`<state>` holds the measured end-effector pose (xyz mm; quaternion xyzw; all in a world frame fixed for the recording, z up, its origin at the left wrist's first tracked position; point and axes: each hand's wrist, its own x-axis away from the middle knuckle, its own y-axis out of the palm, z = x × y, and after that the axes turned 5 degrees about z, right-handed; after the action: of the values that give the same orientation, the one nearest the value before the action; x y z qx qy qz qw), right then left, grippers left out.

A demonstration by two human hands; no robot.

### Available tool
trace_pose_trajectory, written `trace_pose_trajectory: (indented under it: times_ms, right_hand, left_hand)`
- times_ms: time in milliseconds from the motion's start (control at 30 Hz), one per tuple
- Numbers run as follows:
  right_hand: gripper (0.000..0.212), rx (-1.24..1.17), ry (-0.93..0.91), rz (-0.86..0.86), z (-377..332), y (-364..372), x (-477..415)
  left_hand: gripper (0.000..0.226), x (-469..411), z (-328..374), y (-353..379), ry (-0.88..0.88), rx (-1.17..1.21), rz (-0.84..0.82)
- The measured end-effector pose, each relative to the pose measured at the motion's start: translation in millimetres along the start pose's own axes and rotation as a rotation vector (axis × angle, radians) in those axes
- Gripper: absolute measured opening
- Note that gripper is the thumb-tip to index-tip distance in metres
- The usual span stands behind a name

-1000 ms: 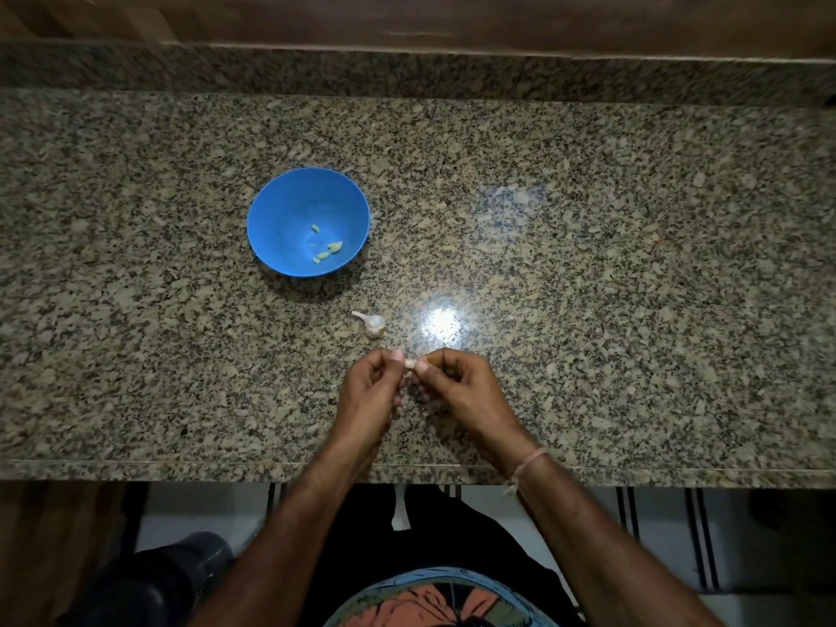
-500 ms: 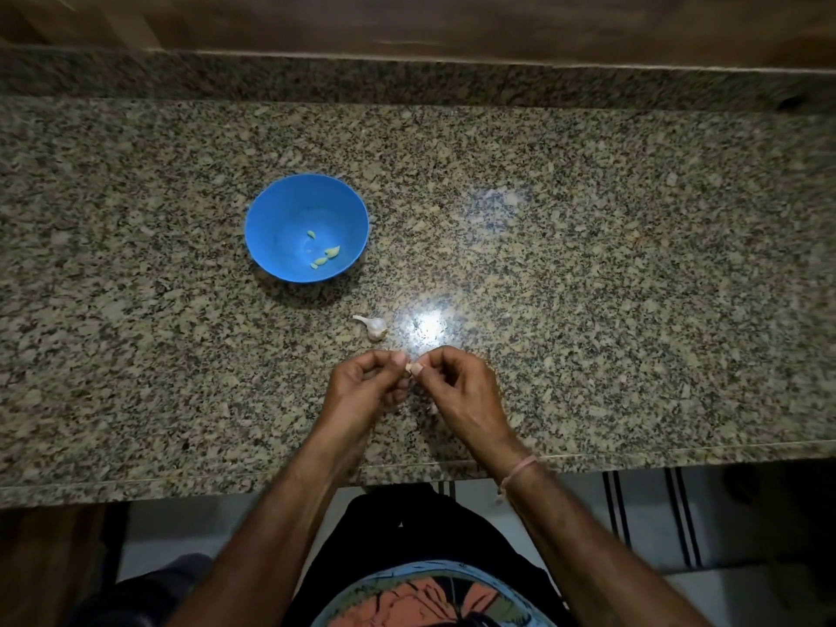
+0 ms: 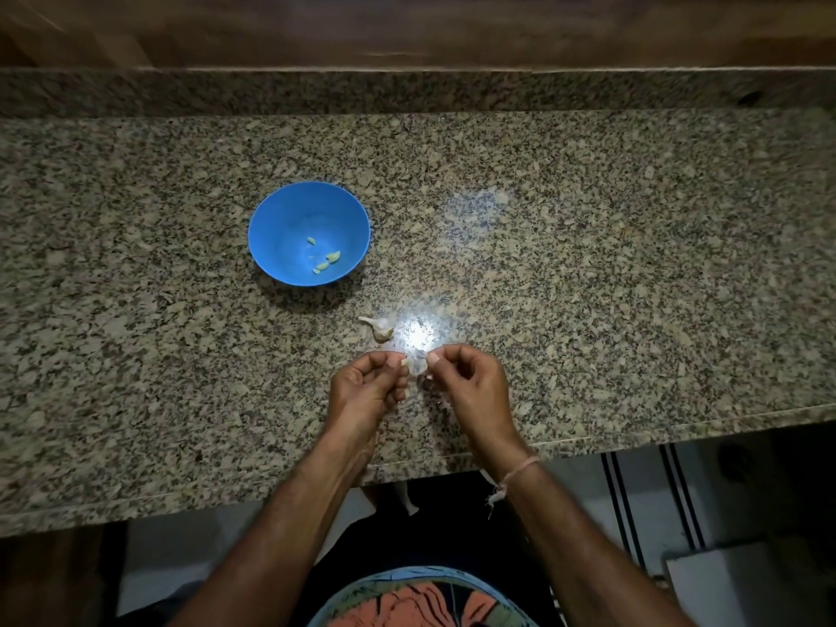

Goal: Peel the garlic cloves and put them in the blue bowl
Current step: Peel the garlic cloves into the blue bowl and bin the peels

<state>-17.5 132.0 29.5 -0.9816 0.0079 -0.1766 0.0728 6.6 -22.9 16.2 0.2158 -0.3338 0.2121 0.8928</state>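
— Why are they working so close over the near counter (image 3: 588, 264)?
— The left hand (image 3: 366, 382) is pinching the clove (image 3: 417, 364); the right hand's (image 3: 470, 382) fingers (image 3: 445, 355) are pinching its skin, probably stripping it. The blue bowl (image 3: 289, 210) is waiting far-left.

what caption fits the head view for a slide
Left hand and right hand pinch a garlic clove above granite counter; peeled cloves lie in blue bowl

The garlic clove (image 3: 415, 365) pinched between left hand (image 3: 366, 384) and right hand (image 3: 468, 384) is too small to tell if peeled.
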Motion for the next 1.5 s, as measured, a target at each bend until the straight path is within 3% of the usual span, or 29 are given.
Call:
trace_pose_trajectory:
  times_ms: [167, 267, 367, 467, 600, 800, 1000, 1200, 1333, 1400, 1500]
  right_hand:
    - [0.017, 0.546, -0.343, 0.031, 15.2, 5.3, -17.2]
    - [0.026, 0.687, -0.456, 0.094, 14.2, 5.0, -20.9]
    - [0.024, 0.498, -0.388, 0.071, 12.8, 0.5, -17.6]
    - [0.018, 0.168, -0.163, -0.071, 7.4, -0.3, -12.1]
    - [0.011, -0.016, -0.032, -0.057, 12.5, 6.1, -9.4]
    - [0.005, 0.004, -0.037, -0.06, 9.9, 0.2, -16.7]
    - [0.012, 0.071, -0.027, -0.094, 8.6, 1.0, -17.2]
    - [0.015, 0.125, -0.058, -0.045, 9.8, -6.5, -20.1]
    - [0.021, 0.177, -0.055, -0.018, 15.0, -22.5, -19.7]
    - [0.024, 0.192, -0.058, 0.001, 17.5, -28.9, -17.0]
    - [0.026, 0.21, -0.064, 0.02, 20.4, -34.5, -10.4]
  left_hand:
    - [0.01, -5.6, -3.3, -2.5, 0.035, -0.087, 0.049]
    - [0.009, -3.9, -2.6, 0.4, 0.102, -0.14, 0.081]
    - [0.01, -1.4, 0.5, 4.9, 0.166, -0.173, 0.11]
    - [0.01, -0.3, 2.4, 12.8, 0.187, -0.175, 0.14]
    - [0.01, 5.8, 3.2, 18.5, 0.223, -0.208, 0.136]
    - [0.009, 3.2, -0.7, 17.3, 0.245, -0.349, 0.122]
    - [0.012, 7.4, 1.4, 14.1, 0.46, -0.57, 0.108]
    - [0.015, -1.4, 4.7, -22.5, 0.562, -0.757, 0.32]
    - [0.021, -5.6, 3.8, -46.4, 0.669, -0.958, 0.366]
    - [0.03, -0.5, 0.3, -40.2, 0.763, -1.056, 0.343]
    - [0.034, 8.4, -12.6, -16.3, 0.824, -1.061, 0.139]
